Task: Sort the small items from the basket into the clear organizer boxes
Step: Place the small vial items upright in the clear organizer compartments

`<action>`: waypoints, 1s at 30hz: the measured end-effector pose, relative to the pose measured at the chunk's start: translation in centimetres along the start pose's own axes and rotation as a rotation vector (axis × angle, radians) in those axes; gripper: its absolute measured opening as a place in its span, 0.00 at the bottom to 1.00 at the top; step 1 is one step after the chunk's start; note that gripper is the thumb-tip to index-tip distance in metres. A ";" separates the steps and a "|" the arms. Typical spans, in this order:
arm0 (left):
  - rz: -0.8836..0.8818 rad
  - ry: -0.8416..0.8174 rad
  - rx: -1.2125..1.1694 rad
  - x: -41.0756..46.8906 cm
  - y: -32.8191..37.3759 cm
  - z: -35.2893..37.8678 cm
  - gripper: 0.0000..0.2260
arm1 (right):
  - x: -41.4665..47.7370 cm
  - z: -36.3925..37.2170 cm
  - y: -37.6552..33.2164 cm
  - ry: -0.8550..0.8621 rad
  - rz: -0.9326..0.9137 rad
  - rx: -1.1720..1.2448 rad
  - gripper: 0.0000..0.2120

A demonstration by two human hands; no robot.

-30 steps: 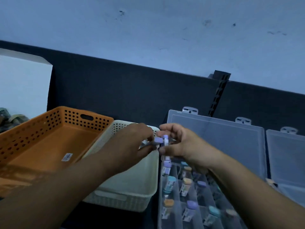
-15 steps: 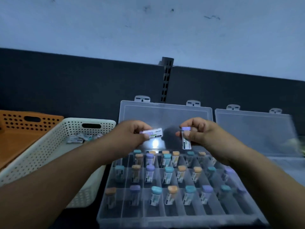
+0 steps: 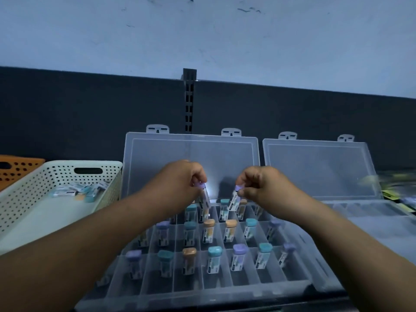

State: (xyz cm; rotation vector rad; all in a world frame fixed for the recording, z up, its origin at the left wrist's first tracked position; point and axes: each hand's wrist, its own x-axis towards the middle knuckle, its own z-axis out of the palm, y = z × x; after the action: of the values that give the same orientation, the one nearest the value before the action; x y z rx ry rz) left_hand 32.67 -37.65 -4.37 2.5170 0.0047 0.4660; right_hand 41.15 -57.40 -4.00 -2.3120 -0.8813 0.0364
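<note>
**Two purple-capped vials, one per hand, heading for the far row**

Head view: our left hand pinches the left vial by its purple cap, and our right hand pinches the right vial the same way. We guess that's so the bodies hang free to slide into slots. Both dangle just below our fingers, over the far row of the clear organizer box. The white basket sits out past our left hand with a few loose vials left to sort, and a second organizer box waits beyond our right.
</note>
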 end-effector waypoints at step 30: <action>0.119 -0.086 0.428 0.1 -2.0 4.2 0.04 | 0.4 4.3 1.1 -0.039 -0.049 -0.383 0.12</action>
State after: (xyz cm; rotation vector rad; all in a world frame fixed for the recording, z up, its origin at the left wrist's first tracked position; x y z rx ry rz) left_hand 34.35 -38.22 -8.64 2.9691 -0.0871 0.4400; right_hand 41.04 -55.32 -7.93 -2.6479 -1.0375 -0.1188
